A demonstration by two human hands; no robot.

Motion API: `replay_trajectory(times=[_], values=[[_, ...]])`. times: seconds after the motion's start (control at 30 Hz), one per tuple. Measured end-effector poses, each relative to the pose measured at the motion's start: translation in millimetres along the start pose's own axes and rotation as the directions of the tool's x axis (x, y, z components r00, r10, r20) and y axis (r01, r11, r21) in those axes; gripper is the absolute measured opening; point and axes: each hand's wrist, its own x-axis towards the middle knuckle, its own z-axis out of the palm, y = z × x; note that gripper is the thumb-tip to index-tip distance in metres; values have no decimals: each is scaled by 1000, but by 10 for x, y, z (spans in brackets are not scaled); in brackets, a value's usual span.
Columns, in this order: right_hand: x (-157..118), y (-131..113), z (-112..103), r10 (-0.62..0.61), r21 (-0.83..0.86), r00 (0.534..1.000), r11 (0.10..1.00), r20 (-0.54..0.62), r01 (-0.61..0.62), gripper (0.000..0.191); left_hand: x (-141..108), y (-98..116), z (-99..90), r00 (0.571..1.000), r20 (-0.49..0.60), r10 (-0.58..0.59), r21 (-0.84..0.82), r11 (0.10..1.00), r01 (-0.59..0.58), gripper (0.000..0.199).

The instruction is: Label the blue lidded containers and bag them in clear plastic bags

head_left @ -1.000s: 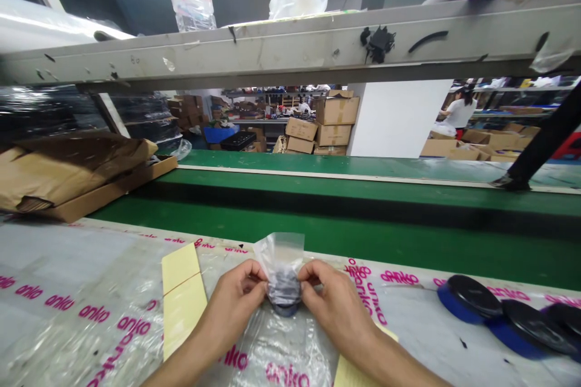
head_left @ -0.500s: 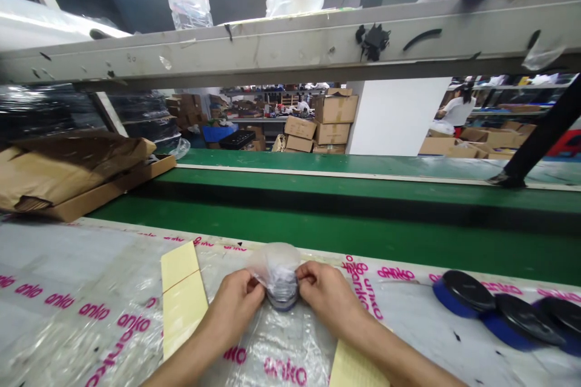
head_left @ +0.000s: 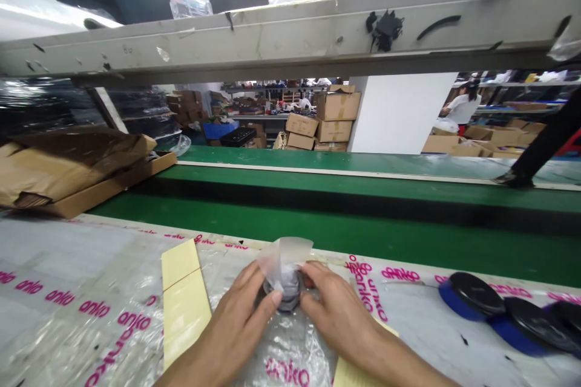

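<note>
A small round dark item (head_left: 288,301) sits on the plastic-covered table in front of me, partly covered by a thin translucent white sheet (head_left: 290,254) that sticks up behind it. My left hand (head_left: 247,308) curls round its left side, the thumb pressing on the sheet over its top. On the other side my right hand (head_left: 331,302) grips its edge between thumb and fingers. What the item is cannot be made out under the sheet. A pale yellow paper strip (head_left: 184,290) lies left of my left hand, and another yellow sheet (head_left: 358,372) is partly under my right forearm.
Several round black-topped blue pieces (head_left: 472,295) stand at the right. A green conveyor belt (head_left: 272,217) runs beyond the table, under a grey beam (head_left: 272,36). A cardboard tray (head_left: 113,184) with brown paper sits at left. In the background are boxes (head_left: 338,106) and a person (head_left: 463,106).
Both hands have shifted from pinching the translucent sheet's sides to wrapping round the item. My left thumb now presses on top, and the sheet's upper part stands up folded.
</note>
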Motion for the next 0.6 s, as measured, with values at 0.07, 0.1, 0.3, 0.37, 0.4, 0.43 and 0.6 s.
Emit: replay_trajectory(times=[0.07, 0.1, 0.3, 0.37, 0.4, 0.43, 0.6], values=[[-30, 17, 2, -32, 33, 999, 999, 14, 31, 41, 13, -7, 18, 997, 46, 55, 33, 998, -57, 50], [-42, 26, -2, -45, 39, 999, 998, 31, 44, 44, 15, -10, 16, 995, 62, 78, 45, 996, -81, 50], [-67, -16, -38, -28, 27, 991, 999, 133, 25, 50, -7, -20, -73, 969, 171, 176, 106, 975, -196, 55], [-57, -64, -38, 13, 1, 990, 1000, 144, -13, 54, 20, -24, -56, 966, 172, 191, 131, 968, -214, 52], [-49, -87, -39, 25, -14, 989, 1000, 143, -23, 55, 40, -30, -33, 967, 165, 197, 147, 964, -221, 50], [-39, -108, -41, 31, -26, 989, 999, 144, -27, 55, 62, -38, -6, 967, 157, 203, 168, 959, -228, 48], [-41, -141, -66, 45, -80, 978, 996, 202, -29, 51, 108, -83, 16, 969, 167, 180, 269, 937, -220, 55]])
